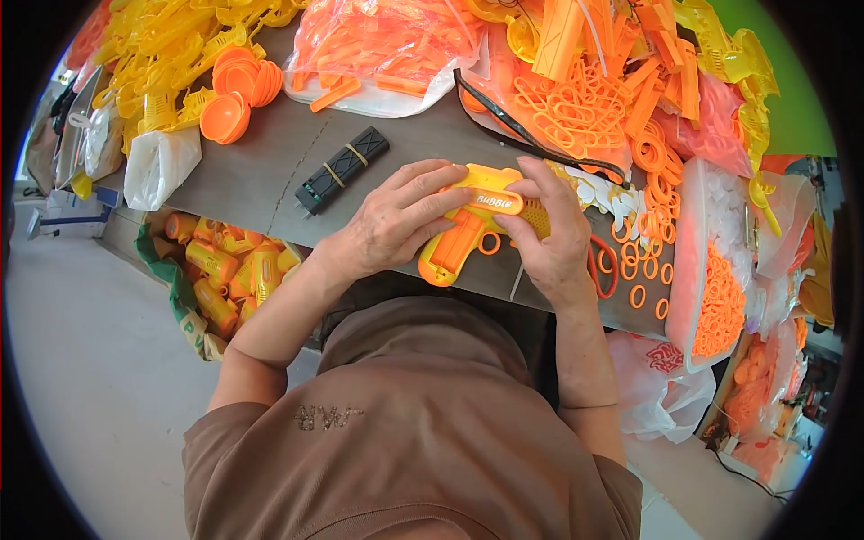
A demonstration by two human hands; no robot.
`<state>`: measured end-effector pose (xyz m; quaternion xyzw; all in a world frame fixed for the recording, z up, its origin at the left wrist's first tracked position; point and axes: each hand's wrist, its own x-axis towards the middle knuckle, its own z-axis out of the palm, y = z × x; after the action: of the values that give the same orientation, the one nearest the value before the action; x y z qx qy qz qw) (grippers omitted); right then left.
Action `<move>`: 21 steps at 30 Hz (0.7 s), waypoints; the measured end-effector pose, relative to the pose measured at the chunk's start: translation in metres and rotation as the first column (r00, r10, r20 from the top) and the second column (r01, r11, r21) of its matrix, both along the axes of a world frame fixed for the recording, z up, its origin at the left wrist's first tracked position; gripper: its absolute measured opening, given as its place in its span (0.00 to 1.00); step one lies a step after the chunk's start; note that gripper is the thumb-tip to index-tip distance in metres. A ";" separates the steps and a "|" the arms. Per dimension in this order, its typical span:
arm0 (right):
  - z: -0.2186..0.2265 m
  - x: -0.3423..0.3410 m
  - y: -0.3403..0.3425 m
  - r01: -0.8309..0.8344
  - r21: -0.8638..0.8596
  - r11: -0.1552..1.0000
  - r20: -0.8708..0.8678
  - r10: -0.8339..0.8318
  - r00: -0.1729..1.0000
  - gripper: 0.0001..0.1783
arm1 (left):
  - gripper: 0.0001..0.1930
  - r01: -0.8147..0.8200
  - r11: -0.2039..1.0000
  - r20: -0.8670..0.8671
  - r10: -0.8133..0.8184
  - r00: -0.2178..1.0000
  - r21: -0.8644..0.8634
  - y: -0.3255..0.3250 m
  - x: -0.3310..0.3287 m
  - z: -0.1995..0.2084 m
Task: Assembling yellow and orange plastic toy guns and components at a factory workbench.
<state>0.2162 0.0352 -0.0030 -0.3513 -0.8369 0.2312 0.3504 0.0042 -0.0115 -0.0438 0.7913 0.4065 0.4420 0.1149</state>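
Observation:
A yellow and orange toy gun (457, 245) lies at the near edge of the grey table, its handle pointing toward me. My left hand (396, 211) grips it from the left, with the fingers laid across its top. On the other side my right hand (556, 238) holds the body, thumb and fingers bent around it. An orange ring (490, 243) rests on the table beside the handle. Beyond my left hand lies a black bar-shaped tool (344, 171) with two tan bands around it and a small tip at its lower end.
Orange rings (650, 261) lie scattered at the right, beside a clear tub (686, 297) of small orange parts. Bags of orange pieces (387, 45) and yellow shells (157, 54) crowd the back. Orange cups (225, 117) stand far left. Below them, a green-sided bag (184, 301) holds yellow parts.

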 end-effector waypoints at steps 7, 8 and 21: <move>-0.006 -0.001 0.001 0.003 0.071 0.998 -0.014 -0.002 1.000 0.32 | 0.23 0.014 1.000 -0.084 -0.016 0.996 -0.019 -0.001 0.000 0.003; -0.007 -0.001 0.001 0.004 0.071 0.997 -0.013 -0.003 1.000 0.32 | 0.23 0.016 1.000 -0.083 -0.017 0.996 -0.018 -0.001 0.000 0.003; -0.013 0.010 -0.009 0.036 0.273 0.961 0.157 -0.081 0.984 0.27 | 0.22 0.018 0.999 -0.132 -0.012 0.991 0.046 0.001 0.003 0.005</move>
<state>0.2264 0.0262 -0.0161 -0.3432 -0.8761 0.0748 0.3303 0.0071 -0.0102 -0.0386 0.8242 0.3967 0.3976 0.0725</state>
